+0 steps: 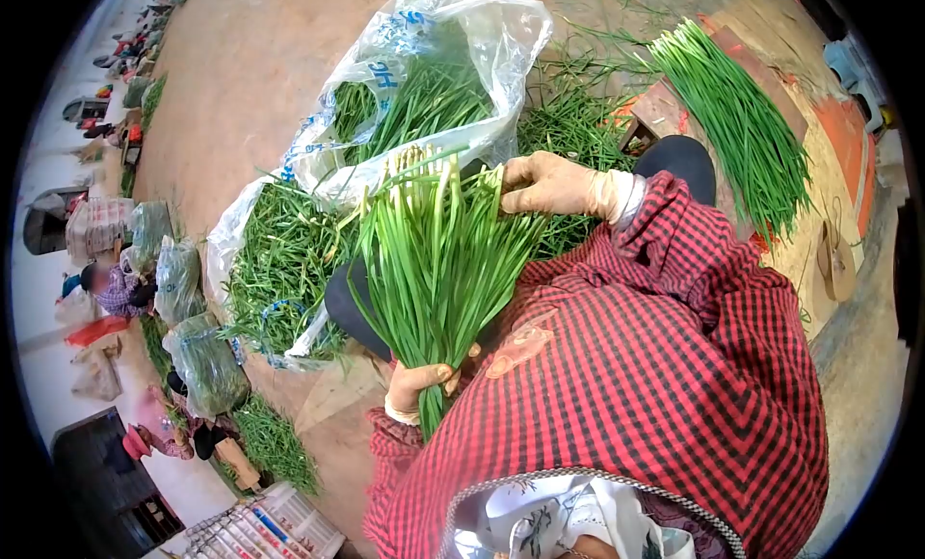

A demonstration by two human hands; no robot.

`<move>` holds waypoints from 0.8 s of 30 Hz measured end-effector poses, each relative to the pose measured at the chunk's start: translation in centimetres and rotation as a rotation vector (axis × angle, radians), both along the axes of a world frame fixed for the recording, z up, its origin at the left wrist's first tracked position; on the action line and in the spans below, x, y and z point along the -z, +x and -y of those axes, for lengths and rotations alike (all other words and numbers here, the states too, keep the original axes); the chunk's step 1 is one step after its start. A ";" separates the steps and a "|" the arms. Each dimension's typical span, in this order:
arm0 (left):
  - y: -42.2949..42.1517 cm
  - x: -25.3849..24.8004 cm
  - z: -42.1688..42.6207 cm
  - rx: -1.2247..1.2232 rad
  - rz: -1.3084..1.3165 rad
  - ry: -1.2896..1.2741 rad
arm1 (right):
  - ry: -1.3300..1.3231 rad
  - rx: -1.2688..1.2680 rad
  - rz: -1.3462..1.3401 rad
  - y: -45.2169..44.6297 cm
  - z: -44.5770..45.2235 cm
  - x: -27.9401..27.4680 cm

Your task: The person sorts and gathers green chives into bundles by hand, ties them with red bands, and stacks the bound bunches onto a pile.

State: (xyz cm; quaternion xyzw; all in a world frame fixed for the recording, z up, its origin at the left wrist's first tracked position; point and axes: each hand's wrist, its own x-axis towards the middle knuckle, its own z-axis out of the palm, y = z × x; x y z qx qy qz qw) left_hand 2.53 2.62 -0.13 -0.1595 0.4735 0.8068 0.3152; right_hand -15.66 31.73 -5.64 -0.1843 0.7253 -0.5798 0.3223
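Note:
A fanned bunch of garlic chives (438, 270) stands before me, pale stem ends up and green leaves down. My left hand (421, 389), in a thin pale glove, is wrapped round the leaves near their lower end. At the upper right edge of the bunch, my gloved right hand (559, 184) has its fingers closed on stem ends. Behind the bunch, a clear plastic bag (496, 53) with blue print holds more chives (434, 101). A loose heap of green leaves (284, 246) lies left of my knee.
To the right, a neat pile of chives (737, 125) rests on a low wooden board (761, 63). Loose trimmings (573, 125) cover the floor behind my right hand. Along the left wall are other people (120, 284), filled plastic bags (207, 361) and crates (265, 530). A sandal (835, 260) lies at right.

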 end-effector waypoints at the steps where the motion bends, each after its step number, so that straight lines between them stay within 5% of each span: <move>1: 0.1 0.2 0.0 0.003 -0.001 0.002 | -0.064 0.032 -0.120 0.0 0.4 -0.1; 5: 0.2 0.2 0.6 -0.017 -0.019 0.049 | -0.009 0.237 -0.183 -1.4 -2.3 -2.0; 8: 0.3 0.0 1.2 0.030 -0.007 0.050 | 0.282 0.503 -0.512 -4.0 -5.0 -0.6; 9: 0.2 0.0 1.4 0.055 -0.017 0.041 | 0.342 0.489 -0.508 -4.9 -5.8 -0.9; 11: -0.2 -0.9 0.6 0.095 -0.006 -0.017 | 0.063 0.339 -0.691 -4.6 -4.7 -1.3; 12: -0.5 -0.9 0.7 0.147 -0.047 -0.039 | 0.142 0.113 -0.680 -4.2 -3.8 -3.2; 13: -0.7 -0.9 0.7 0.200 -0.091 -0.064 | 0.233 -0.022 -0.573 -4.2 -2.5 -3.0; 14: -0.9 -1.3 0.1 0.178 -0.113 -0.066 | 0.098 -0.071 -0.749 -4.4 -1.6 0.5; 17: -0.5 -0.2 0.7 0.246 -0.144 -0.154 | 0.300 -0.540 -0.478 -3.8 0.2 -0.2; 19: 0.0 0.7 1.0 0.249 -0.167 -0.149 | -0.055 -0.293 0.285 -3.6 0.0 2.1; 20: 0.1 -0.2 0.3 0.213 -0.183 -0.141 | -0.155 -0.209 0.438 -3.1 0.2 3.2; 23: 0.3 0.1 0.1 0.151 -0.181 -0.176 | 0.100 -0.335 -0.827 -1.8 0.8 8.7; 24: 0.2 0.7 0.4 0.170 -0.202 -0.187 | -0.180 -0.200 -0.451 -1.4 0.8 8.6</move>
